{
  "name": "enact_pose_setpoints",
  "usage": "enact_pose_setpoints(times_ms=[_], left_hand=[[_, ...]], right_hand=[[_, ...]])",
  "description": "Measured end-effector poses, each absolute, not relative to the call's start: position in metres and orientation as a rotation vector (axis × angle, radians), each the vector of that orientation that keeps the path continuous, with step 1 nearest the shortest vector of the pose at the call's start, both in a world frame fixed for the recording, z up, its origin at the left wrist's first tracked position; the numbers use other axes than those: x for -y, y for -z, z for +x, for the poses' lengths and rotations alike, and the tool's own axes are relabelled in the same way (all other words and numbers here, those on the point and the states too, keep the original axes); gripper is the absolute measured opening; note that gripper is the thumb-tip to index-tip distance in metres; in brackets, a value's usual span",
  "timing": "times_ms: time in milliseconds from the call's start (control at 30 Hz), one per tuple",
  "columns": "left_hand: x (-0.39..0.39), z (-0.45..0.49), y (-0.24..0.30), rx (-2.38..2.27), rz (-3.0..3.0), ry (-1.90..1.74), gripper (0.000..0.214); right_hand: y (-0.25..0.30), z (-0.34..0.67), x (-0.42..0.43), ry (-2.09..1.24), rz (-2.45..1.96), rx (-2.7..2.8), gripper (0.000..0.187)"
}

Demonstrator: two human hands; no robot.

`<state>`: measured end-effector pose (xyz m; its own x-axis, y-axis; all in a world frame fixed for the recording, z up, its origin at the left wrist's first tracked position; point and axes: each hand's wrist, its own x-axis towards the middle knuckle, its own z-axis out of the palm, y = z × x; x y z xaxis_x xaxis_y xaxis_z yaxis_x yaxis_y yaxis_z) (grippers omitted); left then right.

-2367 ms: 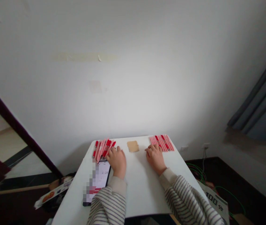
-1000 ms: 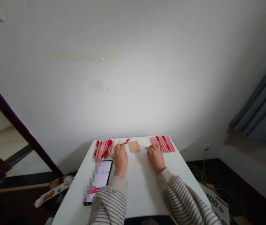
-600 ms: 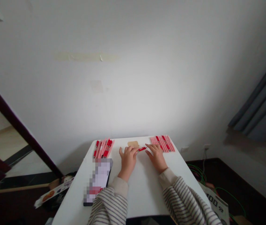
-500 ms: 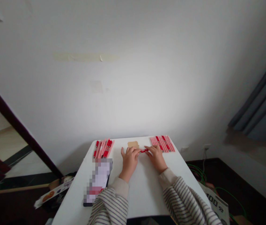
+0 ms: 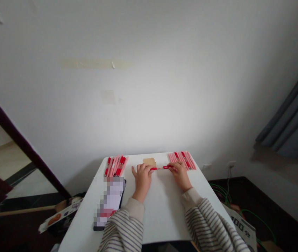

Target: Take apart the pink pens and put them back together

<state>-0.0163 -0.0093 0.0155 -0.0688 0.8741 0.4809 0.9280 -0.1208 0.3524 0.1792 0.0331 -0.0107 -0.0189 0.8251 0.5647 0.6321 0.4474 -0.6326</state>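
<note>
A red pen (image 5: 161,168) is stretched level between my two hands above the white table (image 5: 159,213). My left hand (image 5: 141,179) pinches its left end and my right hand (image 5: 181,175) pinches its right end. A loose bunch of red and pink pens (image 5: 115,166) lies at the table's far left, beyond my left hand. A tidy row of pink and red pens (image 5: 182,160) lies at the far right, just past my right hand. A small brown card (image 5: 149,161) sits between the two groups, behind the held pen.
A phone (image 5: 110,203) lies on the table's left side near my left sleeve. A white wall stands right behind the table. Green cables (image 5: 225,196) and a printed box (image 5: 242,227) are on the dark floor to the right, a grey curtain (image 5: 293,119) beyond.
My left hand took a red pen from the left bunch and carried it to the middle. My right hand met it there, and now both hands hold it, farther apart.
</note>
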Motion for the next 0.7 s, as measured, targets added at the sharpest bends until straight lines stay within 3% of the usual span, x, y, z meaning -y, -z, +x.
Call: enact_pose_setpoints(times_ms=[700], left_hand=[[0.0115,-0.0148,-0.0199,2.092,-2.005,0.937,0.014]], right_hand=[[0.0074,0.1834,-0.0325,-0.286,-1.295,1.874,0.025]])
